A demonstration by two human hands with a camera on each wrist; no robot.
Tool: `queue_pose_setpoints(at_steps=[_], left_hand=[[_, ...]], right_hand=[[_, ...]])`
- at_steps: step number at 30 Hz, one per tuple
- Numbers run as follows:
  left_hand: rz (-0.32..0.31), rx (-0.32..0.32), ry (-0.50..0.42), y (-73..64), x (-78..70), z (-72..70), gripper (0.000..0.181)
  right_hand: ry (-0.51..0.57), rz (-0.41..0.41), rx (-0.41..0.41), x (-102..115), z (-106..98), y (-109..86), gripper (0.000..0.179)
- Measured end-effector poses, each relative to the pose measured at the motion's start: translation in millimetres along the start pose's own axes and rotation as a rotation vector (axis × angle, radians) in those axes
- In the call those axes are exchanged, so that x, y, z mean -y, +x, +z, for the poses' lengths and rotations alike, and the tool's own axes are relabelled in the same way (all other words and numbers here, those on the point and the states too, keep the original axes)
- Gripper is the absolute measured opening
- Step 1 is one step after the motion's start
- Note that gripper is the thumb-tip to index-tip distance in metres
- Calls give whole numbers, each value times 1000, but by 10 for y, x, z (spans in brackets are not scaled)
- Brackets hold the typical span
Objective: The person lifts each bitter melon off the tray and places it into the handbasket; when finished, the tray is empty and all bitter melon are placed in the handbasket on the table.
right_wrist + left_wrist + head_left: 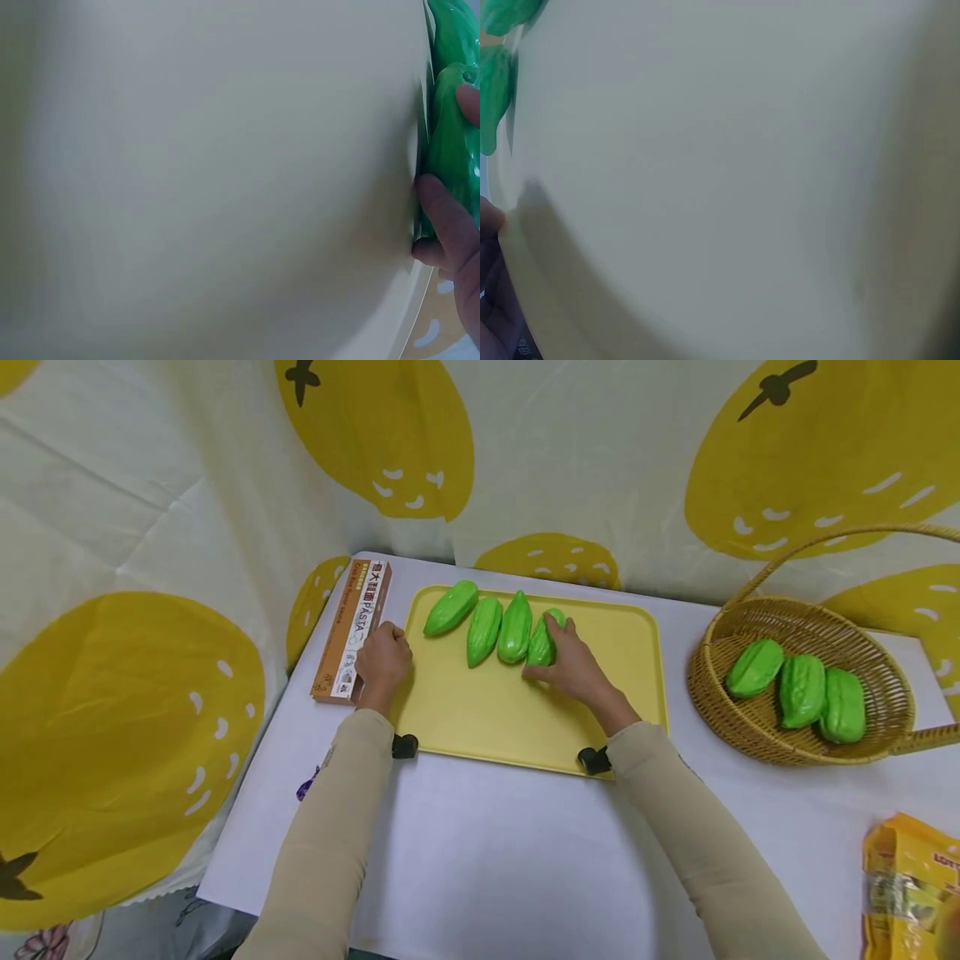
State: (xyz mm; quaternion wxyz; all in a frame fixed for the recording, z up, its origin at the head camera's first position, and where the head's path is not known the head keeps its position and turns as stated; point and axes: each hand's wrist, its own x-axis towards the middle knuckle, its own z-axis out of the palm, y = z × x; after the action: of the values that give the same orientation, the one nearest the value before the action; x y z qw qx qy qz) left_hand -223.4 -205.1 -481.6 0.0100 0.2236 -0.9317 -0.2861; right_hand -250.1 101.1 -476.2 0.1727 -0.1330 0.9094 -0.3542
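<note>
A yellow tray (480, 714) lies on the table with several green bitter melons along its far side. Three of them, one tilted at the far left (452, 607), one beside it (484, 631) and another to the right (515, 631), lie untouched. My right hand (572, 670) grips the rightmost bitter melon (541, 647) between thumb and fingers, partly covering it; in the right wrist view its fingertips (442, 206) lie along the melon's side. At the tray's left edge, my left hand (385, 660) holds the rim with curled fingers, its thumb (490, 219) on the rim in the left wrist view.
A wicker basket (701, 685) with a tall handle stands to the right and contains three more green bitter melons (801, 691). Left of the tray lies a pasta box (337, 639). A yellow snack bag (911, 893) sits at the near right. Patterned cloth hangs behind the table.
</note>
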Motion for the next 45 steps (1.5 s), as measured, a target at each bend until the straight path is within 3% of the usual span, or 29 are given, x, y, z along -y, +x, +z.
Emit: queue_pose_setpoints(at_steps=[16,26,45], left_hand=[[-10,16,1,-13,5,-10,30],[19,-29,-3,-20,17,20,25],[28,-31,-20,-25,20,17,27]], right_hand=[[17,1,4,11,-10,-36,108],[15,15,15,2,-91,-153,108],[41,-33,-45,-12,-255,-450,105]])
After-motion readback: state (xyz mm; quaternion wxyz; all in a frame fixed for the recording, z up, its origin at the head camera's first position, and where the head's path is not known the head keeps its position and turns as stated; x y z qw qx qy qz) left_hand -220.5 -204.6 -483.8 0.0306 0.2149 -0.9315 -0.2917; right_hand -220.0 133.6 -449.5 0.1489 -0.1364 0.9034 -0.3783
